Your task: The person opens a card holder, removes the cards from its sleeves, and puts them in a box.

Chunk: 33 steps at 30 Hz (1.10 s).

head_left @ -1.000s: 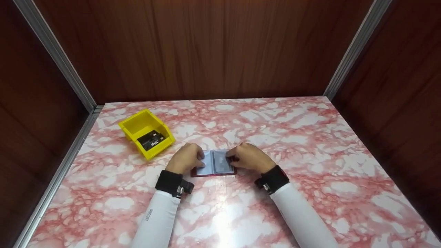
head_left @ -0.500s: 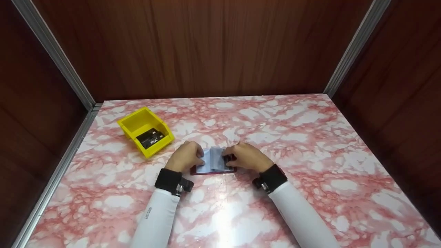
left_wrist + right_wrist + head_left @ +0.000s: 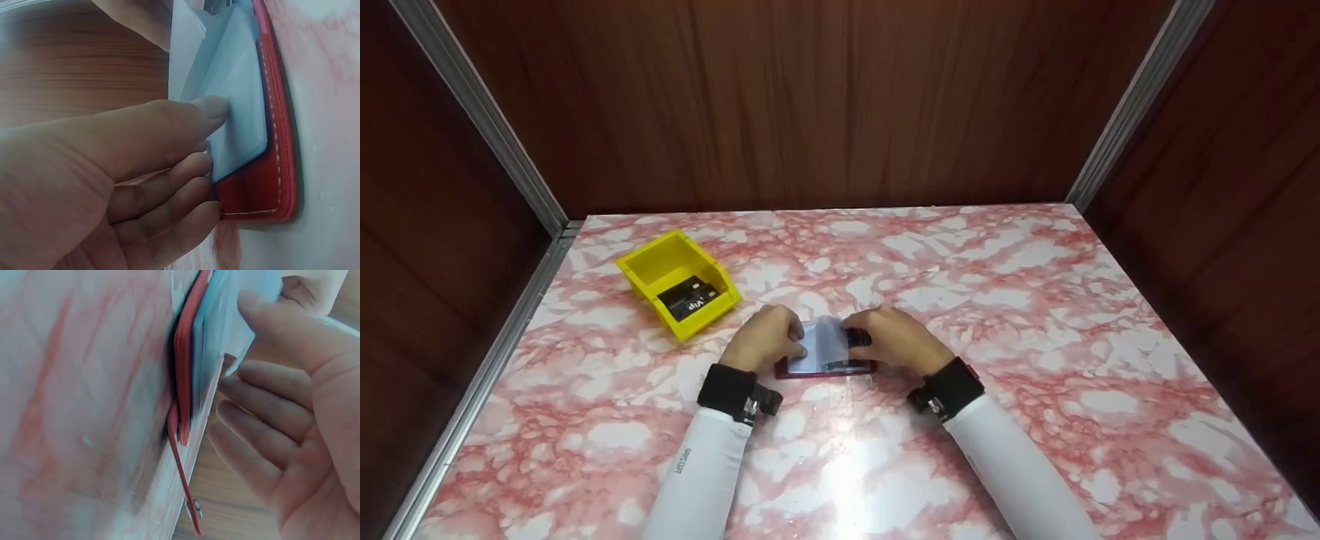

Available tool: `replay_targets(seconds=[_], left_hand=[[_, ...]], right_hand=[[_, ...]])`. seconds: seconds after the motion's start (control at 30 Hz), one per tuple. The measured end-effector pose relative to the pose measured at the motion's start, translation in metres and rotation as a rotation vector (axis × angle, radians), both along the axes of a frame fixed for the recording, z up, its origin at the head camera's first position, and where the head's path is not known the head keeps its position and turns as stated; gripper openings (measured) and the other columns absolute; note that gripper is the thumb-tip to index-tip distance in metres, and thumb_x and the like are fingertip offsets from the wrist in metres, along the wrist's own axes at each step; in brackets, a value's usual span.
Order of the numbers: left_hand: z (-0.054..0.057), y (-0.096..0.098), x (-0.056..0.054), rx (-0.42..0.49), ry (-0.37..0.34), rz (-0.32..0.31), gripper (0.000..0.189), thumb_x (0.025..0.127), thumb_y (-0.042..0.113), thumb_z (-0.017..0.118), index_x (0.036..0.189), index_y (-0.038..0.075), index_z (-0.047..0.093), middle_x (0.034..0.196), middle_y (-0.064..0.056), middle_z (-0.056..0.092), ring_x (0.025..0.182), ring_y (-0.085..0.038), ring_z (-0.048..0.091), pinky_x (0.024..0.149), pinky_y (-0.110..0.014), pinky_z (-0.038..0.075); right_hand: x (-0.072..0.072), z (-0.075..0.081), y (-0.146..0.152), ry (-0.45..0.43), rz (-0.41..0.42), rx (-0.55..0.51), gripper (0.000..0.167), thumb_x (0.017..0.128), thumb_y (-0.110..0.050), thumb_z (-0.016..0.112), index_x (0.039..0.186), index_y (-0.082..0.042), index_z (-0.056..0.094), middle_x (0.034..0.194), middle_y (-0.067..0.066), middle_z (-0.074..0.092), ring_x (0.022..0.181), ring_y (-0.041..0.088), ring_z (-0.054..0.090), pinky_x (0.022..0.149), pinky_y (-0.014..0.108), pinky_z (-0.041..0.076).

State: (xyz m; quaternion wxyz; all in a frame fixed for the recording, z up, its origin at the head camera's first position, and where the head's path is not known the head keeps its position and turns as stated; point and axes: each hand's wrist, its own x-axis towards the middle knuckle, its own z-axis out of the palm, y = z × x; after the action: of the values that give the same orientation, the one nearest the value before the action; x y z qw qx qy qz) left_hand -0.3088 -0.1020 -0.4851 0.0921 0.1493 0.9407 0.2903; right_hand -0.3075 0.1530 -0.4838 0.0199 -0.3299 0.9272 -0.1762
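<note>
A red card holder [image 3: 284, 169] with white stitching lies open on the table, its clear plastic sleeves showing. My left hand [image 3: 761, 337] grips its left side. In the left wrist view the thumb presses on a pale sleeve [image 3: 244, 107], with the other fingers curled at the cover's edge. A clear page [image 3: 832, 341] stands raised and bent near the middle, pinched at its edge by my right hand [image 3: 901, 341]. Under that hand, dark contents show on the right side. The right wrist view shows the holder's red strap [image 3: 179, 467] and metal snap [image 3: 196, 506] sticking out.
A yellow bin [image 3: 697, 328] sits on the left of the pink-and-white marbled table [image 3: 997, 300]. Black cards [image 3: 688, 298] lie inside it. Brown wood-look panels [image 3: 810, 105] enclose the table at the back and both sides.
My right hand has shifted slightly left, lifting and bending the clear page leftward from the right side. Dark contents beneath it now show more. The left hand keeps its place.
</note>
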Motion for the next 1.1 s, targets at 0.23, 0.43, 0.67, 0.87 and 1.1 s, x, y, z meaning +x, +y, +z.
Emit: replay_targets(seconds=[0.23, 0.43, 0.67, 0.87, 1.1], left_hand=[[0.002, 0.0, 0.0, 0.019, -0.031, 0.019, 0.023, 0.088, 0.014, 0.089, 0.107, 0.003, 0.082, 0.097, -0.009, 0.077, 0.079, -0.018, 0.065, 0.084, -0.035, 0.058], [0.004, -0.003, -0.002, 0.028, -0.042, -0.031, 0.022, 0.088, 0.012, 0.088, 0.108, 0.004, 0.082, 0.101, -0.01, 0.079, 0.086, -0.017, 0.067, 0.09, -0.037, 0.059], [0.015, -0.011, -0.005, 0.01, -0.053, -0.025, 0.026, 0.093, 0.011, 0.084, 0.117, 0.003, 0.081, 0.108, -0.012, 0.08, 0.096, -0.022, 0.07, 0.096, -0.041, 0.061], [0.021, -0.024, -0.003, 0.016, -0.033, 0.041, 0.019, 0.097, 0.012, 0.078, 0.115, 0.005, 0.081, 0.108, -0.012, 0.08, 0.096, -0.023, 0.071, 0.094, -0.041, 0.061], [0.025, -0.029, -0.001, 0.032, -0.066, 0.064, 0.012, 0.099, 0.01, 0.075, 0.108, 0.006, 0.082, 0.1, -0.009, 0.08, 0.085, -0.02, 0.069, 0.081, -0.032, 0.057]], right_hand=[[-0.003, 0.006, 0.008, 0.051, -0.108, -0.056, 0.04, 0.091, -0.024, 0.089, 0.123, -0.002, 0.08, 0.117, 0.014, 0.083, 0.091, 0.023, 0.073, 0.084, 0.041, 0.062], [-0.001, 0.008, 0.008, -0.003, -0.159, -0.111, 0.035, 0.092, -0.024, 0.088, 0.117, -0.001, 0.082, 0.11, 0.014, 0.084, 0.089, 0.025, 0.073, 0.083, 0.042, 0.061], [-0.004, 0.019, -0.009, -0.132, -0.212, -0.16, 0.029, 0.092, -0.017, 0.086, 0.117, -0.002, 0.082, 0.114, 0.014, 0.084, 0.108, 0.027, 0.08, 0.1, 0.045, 0.064], [-0.006, 0.029, -0.043, -0.171, -0.144, -0.13, 0.027, 0.091, -0.014, 0.086, 0.116, -0.003, 0.083, 0.113, 0.013, 0.084, 0.107, 0.026, 0.079, 0.099, 0.044, 0.064], [-0.004, 0.016, -0.066, -0.141, -0.008, -0.005, 0.035, 0.081, -0.003, 0.089, 0.115, -0.004, 0.083, 0.116, 0.011, 0.084, 0.108, 0.027, 0.078, 0.104, 0.045, 0.061]])
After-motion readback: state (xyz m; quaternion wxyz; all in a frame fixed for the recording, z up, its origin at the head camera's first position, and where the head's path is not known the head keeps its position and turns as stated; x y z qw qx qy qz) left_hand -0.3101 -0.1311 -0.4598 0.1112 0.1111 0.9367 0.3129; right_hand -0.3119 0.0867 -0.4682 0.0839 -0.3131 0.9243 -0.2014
